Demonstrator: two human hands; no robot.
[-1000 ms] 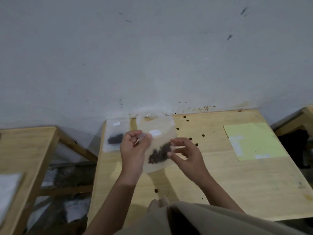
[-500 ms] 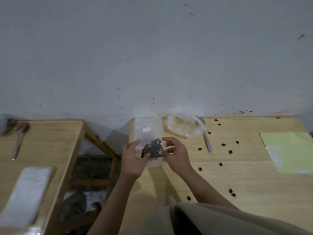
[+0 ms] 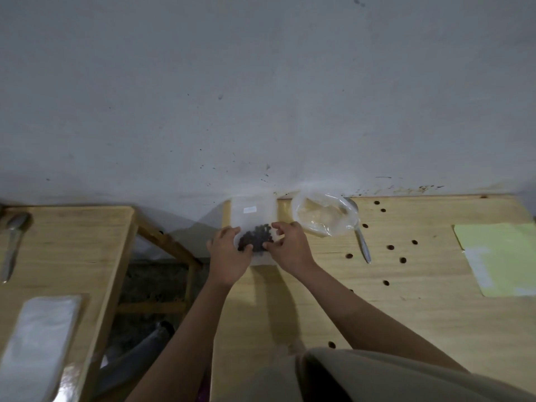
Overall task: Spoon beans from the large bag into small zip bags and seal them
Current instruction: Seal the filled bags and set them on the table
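A small clear zip bag point(image 3: 253, 213) with a clump of dark beans point(image 3: 257, 240) lies at the far left corner of the wooden table point(image 3: 406, 309). My left hand point(image 3: 229, 256) holds its left side, fingers curled at the bag's edge. My right hand point(image 3: 290, 248) pinches the bag's right side beside the beans. To the right lies a larger crumpled clear bag point(image 3: 323, 216), which looks nearly empty, with a metal spoon point(image 3: 361, 237) partly under it.
Loose beans point(image 3: 390, 247) are scattered over the table's right half. A pale green sheet point(image 3: 501, 256) lies at the right edge. A second table point(image 3: 66, 245) on the left carries another spoon point(image 3: 13, 242) and a stack of clear bags point(image 3: 37, 343); a gap separates the tables.
The bag of beans has come down from in front of me onto the table's far left corner, both hands still on it. The view has swung left, revealing the left table.
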